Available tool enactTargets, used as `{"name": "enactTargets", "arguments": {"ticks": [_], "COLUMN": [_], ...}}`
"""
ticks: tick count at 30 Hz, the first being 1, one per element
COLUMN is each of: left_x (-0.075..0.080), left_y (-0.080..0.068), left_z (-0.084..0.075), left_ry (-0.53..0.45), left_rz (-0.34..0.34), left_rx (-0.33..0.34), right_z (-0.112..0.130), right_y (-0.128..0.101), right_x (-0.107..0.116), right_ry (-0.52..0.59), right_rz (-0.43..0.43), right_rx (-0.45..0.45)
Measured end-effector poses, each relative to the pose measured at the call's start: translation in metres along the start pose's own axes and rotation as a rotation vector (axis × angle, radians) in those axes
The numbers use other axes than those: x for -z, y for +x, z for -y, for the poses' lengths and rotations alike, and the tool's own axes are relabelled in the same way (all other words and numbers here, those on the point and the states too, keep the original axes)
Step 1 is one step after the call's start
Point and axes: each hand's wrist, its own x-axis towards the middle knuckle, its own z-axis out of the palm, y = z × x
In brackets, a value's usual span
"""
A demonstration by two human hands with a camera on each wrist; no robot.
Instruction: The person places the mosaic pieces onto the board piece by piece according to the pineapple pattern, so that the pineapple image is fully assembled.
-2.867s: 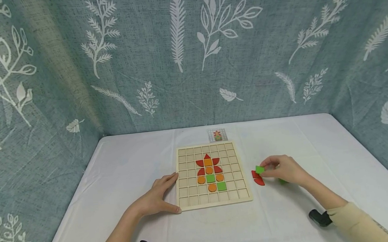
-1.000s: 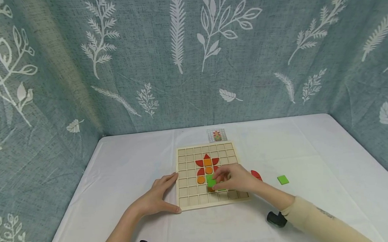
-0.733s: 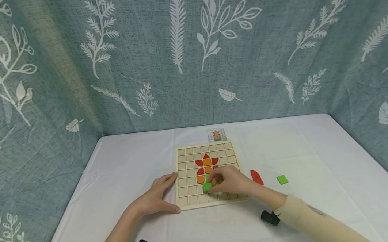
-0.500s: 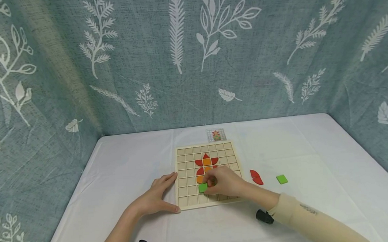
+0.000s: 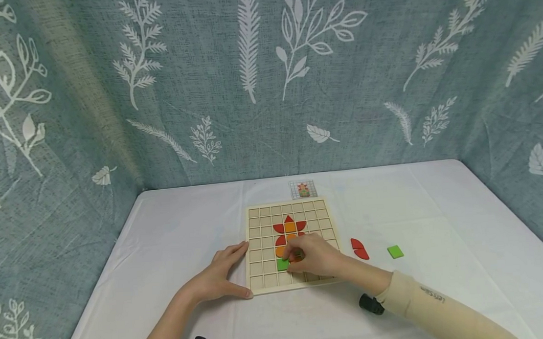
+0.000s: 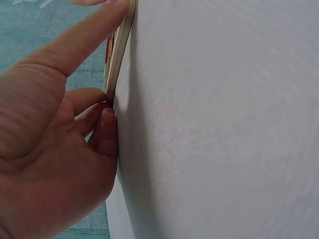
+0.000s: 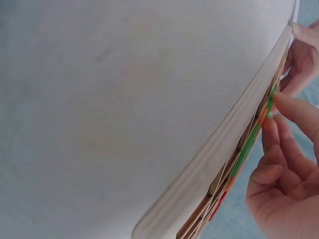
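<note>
My right hand (image 5: 316,256) holds a green square tile (image 5: 283,264) between thumb and fingertips, low over the wooden grid board (image 5: 264,282). The tile lies flat at a cell below an orange round tile (image 5: 280,251). Red petal-shaped pieces, an orange square (image 5: 290,227) and a red triangle (image 5: 288,219) sit higher in the grid; the hand hides several tiles. My left hand (image 5: 219,279) rests along the board's left side, straight fingers at the edge and thumb at the near corner. In the right wrist view the green tile (image 7: 271,101) shows under my thumb.
Right of the board, two red quarter-round pieces (image 5: 361,254) lie on the white cloth, with a loose green square (image 5: 395,251) farther right. A small pattern card (image 5: 295,191) lies behind the board. A patterned curtain (image 5: 270,139) surrounds the table.
The right hand has carried the green tile from beside the red pieces leftward across the board, then down into the cell area. The left hand has stayed at the board's edge.
</note>
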Motion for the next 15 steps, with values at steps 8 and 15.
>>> {"name": "enactTargets", "arguments": {"ticks": [8,15], "left_x": [-0.001,-0.002], "left_y": [0.000,0.000], "left_z": [0.001,0.003], "left_ry": [0.012,0.021], "left_rz": [0.003,-0.002], "left_rx": [0.006,0.008], "right_z": [-0.005,-0.026], "right_y": [-0.005,-0.024], "right_x": [0.000,0.023], "right_ry": [0.063,0.084], "right_rz": [-0.009,-0.079], "right_rx": [-0.007,-0.084]}}
